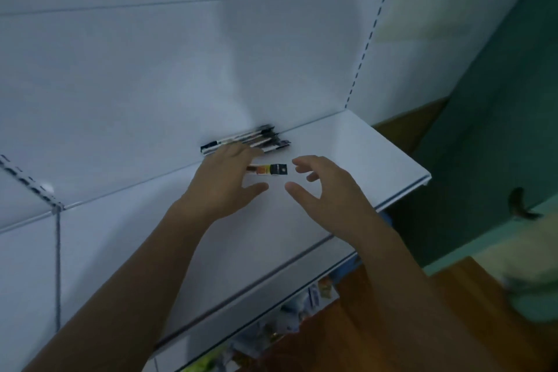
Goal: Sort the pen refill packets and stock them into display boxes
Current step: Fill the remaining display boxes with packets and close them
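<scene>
Here, over a white shelf (347, 154), the left hand (225, 178) reaches forward with its grip apart, fingers spread over the left end of a single orange-and-black refill packet (273, 169), likely to steady it. Just beyond that grip, a stack of refill packets (259, 137) lies against the back wall, probably gathered there as one sort. Right of the single packet, the right hand (320, 190) hovers with its grip apart, fingers curved toward the packet's black end, seemingly ready to pinch it.

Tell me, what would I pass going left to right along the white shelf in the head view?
First the left hand → small colourful packet → right hand → shelf's right end.
</scene>
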`<move>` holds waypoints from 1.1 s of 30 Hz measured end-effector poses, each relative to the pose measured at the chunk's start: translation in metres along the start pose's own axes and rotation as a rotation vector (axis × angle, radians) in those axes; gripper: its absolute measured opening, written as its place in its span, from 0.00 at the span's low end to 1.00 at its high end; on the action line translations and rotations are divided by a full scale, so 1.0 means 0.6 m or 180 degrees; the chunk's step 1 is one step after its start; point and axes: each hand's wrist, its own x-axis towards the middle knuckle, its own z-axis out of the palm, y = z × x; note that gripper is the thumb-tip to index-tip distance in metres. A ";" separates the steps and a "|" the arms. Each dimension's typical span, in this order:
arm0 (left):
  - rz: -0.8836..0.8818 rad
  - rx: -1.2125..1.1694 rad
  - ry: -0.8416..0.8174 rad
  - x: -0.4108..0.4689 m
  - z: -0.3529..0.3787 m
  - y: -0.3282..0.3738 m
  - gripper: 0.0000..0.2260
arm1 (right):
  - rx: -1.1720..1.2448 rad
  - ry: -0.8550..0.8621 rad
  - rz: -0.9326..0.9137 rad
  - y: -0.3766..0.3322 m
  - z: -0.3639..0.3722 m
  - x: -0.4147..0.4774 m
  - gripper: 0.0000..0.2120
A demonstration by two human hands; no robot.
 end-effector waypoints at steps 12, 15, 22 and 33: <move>-0.0694 0.0394 0.0279 0.055 0.031 -0.014 0.27 | 0.0457 -0.0545 -0.0320 0.073 0.000 0.175 0.20; -0.0908 0.0485 0.0225 0.067 0.032 -0.007 0.24 | 0.0548 -0.0727 -0.0510 0.093 -0.005 0.206 0.18; -0.1041 0.0384 0.0141 0.080 0.030 0.021 0.16 | 0.0658 -0.1171 -0.0823 0.127 -0.030 0.256 0.15; -0.1046 0.0264 0.0106 0.032 -0.001 0.013 0.15 | 0.0933 -0.0965 -0.0895 0.128 -0.027 0.265 0.09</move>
